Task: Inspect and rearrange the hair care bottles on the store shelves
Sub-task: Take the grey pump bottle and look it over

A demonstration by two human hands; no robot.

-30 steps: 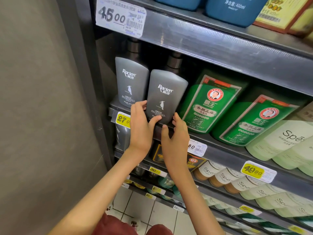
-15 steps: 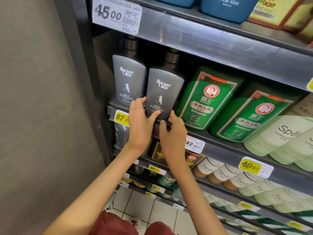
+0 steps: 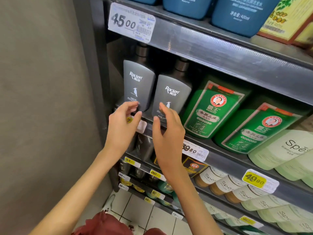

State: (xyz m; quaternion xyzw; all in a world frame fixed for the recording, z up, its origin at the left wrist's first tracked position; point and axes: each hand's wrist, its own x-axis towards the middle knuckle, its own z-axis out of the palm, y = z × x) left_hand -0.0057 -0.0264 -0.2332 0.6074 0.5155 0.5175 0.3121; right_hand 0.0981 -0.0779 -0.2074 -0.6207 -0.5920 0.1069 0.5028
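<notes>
Left grey bottle [image 3: 138, 85] nearly touches right grey bottle [image 3: 172, 97]; green bottle [image 3: 211, 111] adjoins.

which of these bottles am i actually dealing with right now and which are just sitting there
In hand: left grey Raclen bottle, right grey Raclen bottle, left hand and right hand open in front of them.
Just sitting there: green bottles, blue bottles, pale Spes bottles, 45.00 price tag.

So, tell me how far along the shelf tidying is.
Done, it seems: the two grey Raclen bottles stand upright, side by side, labels forward. In hand: nothing; the left hand and right hand hover open before them. Left, likely: the green bottles alongside, which look tilted.
</notes>
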